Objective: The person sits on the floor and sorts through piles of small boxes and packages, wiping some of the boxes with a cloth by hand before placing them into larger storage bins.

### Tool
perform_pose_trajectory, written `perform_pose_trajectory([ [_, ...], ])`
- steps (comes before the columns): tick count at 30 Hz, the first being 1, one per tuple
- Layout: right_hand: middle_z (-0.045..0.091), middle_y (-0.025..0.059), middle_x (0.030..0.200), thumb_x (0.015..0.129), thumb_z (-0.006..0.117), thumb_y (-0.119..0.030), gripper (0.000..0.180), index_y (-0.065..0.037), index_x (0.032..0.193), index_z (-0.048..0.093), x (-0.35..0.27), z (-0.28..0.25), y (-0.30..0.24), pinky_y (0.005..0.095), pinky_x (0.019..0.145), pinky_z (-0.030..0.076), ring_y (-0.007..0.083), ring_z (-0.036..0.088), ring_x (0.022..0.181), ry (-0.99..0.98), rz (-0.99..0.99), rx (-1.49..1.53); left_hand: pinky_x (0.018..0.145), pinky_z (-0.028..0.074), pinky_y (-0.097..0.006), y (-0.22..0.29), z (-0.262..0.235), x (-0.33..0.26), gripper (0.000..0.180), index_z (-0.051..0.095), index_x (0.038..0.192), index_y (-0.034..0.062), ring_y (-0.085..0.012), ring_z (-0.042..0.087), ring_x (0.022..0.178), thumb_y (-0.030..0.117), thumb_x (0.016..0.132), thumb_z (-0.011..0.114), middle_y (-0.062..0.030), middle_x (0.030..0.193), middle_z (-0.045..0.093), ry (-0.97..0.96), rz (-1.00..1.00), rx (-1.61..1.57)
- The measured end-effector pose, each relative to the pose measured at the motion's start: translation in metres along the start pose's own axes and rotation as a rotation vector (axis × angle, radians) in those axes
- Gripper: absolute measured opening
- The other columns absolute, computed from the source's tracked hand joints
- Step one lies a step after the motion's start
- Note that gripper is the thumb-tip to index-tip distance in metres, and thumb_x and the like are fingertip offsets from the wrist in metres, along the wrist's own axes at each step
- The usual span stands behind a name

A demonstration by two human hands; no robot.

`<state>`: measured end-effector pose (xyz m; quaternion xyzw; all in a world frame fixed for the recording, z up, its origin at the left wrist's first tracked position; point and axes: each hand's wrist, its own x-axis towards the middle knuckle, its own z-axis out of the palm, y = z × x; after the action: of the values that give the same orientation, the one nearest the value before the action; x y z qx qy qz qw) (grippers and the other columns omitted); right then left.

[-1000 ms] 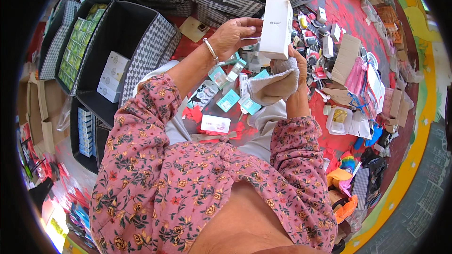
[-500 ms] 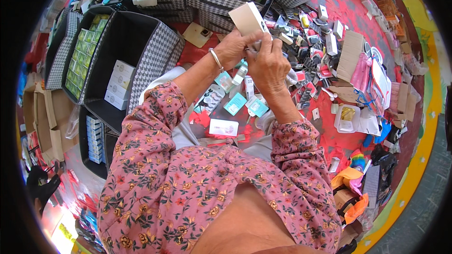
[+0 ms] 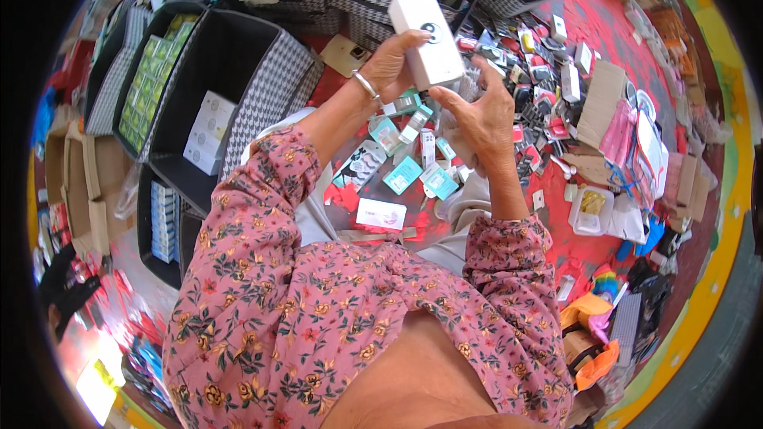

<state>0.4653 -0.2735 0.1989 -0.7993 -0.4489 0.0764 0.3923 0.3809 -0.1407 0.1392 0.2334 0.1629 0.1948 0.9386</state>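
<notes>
My left hand (image 3: 389,65) grips a white box (image 3: 426,46) with a round dark emblem, its thumb lying across the front. The box is held up and tilted. My right hand (image 3: 491,115) is just right of the box's lower end, thumb and fingers spread apart. Something greyish and translucent shows by its fingers; I cannot tell whether the hand touches it. Below my hands lie teal-and-white packets (image 3: 403,175), a pack of false eyelashes (image 3: 360,165) and a white card (image 3: 381,213).
At left, a black-lined houndstooth bin (image 3: 262,71) contains white boxes (image 3: 211,133); beside it is a bin of green packs (image 3: 147,91). Small packaged goods (image 3: 540,79) are heaped at right on the red floor. A clear tub (image 3: 589,210) and cardboard (image 3: 602,103) lie farther right.
The white box has turned so its emblem face shows. My right hand has come off it, moving right and down with its fingers opening. The head view has shifted slightly.
</notes>
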Motion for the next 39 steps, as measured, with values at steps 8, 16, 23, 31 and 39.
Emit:
perform_pose_trajectory([
  [8,0.062,0.0172,0.074,0.068,0.068,-0.031,0.041,0.002,0.088,0.055,-0.011,0.02,-0.005,0.0366,0.061,0.047,0.0274,0.061,0.066,0.035,0.023,-0.19,0.07,0.05,-0.036,-0.027,0.009,0.011,0.05,0.05,0.107,-0.0011,-0.0218,0.059,0.084,0.014,0.065,0.072,-0.0105,0.095,0.059,0.245,0.109,0.218],
  [16,0.06,0.0214,0.09,0.067,0.069,-0.041,0.06,0.003,0.105,0.053,-0.011,0.016,-0.01,0.0397,0.073,0.045,0.0344,0.058,0.083,0.059,-0.075,-0.325,0.078,0.047,-0.035,-0.006,0.015,0.003,0.069,0.042,0.111,-0.0064,-0.0236,0.056,0.094,0.011,0.055,0.079,-0.0164,0.101,0.057,0.16,0.114,0.435],
  [23,0.059,0.0156,0.092,0.073,0.067,-0.033,0.054,0.004,0.108,0.051,-0.001,0.017,-0.014,0.0336,0.074,0.044,0.0242,0.057,0.085,-0.051,-0.135,0.035,0.079,0.048,-0.037,0.027,0.009,-0.006,0.09,0.02,0.122,0.0012,-0.0254,0.054,0.096,0.009,0.056,0.08,-0.0172,0.105,0.051,0.153,0.262,0.362],
  [31,0.059,0.0025,0.076,0.072,0.067,-0.025,0.036,0.003,0.093,0.058,0.01,0.011,-0.002,0.0209,0.061,0.042,0.0075,0.051,0.064,-0.148,0.238,0.679,0.086,0.045,-0.04,0.039,0.019,-0.023,0.069,0.023,0.125,0.0073,-0.0246,0.052,0.102,-0.002,0.072,0.065,-0.0129,0.109,0.05,-0.06,0.16,0.214],
  [39,0.062,0.0132,0.073,0.061,0.072,-0.029,0.048,0.002,0.094,0.056,0.001,0.006,-0.008,0.0307,0.062,0.048,0.0197,0.061,0.065,0.138,0.05,0.221,0.096,0.036,-0.036,0.026,0.015,-0.02,0.053,0.034,0.125,0.0049,-0.0209,0.046,0.112,0.005,0.079,0.06,-0.0082,0.118,0.048,-0.202,0.077,0.1],
])
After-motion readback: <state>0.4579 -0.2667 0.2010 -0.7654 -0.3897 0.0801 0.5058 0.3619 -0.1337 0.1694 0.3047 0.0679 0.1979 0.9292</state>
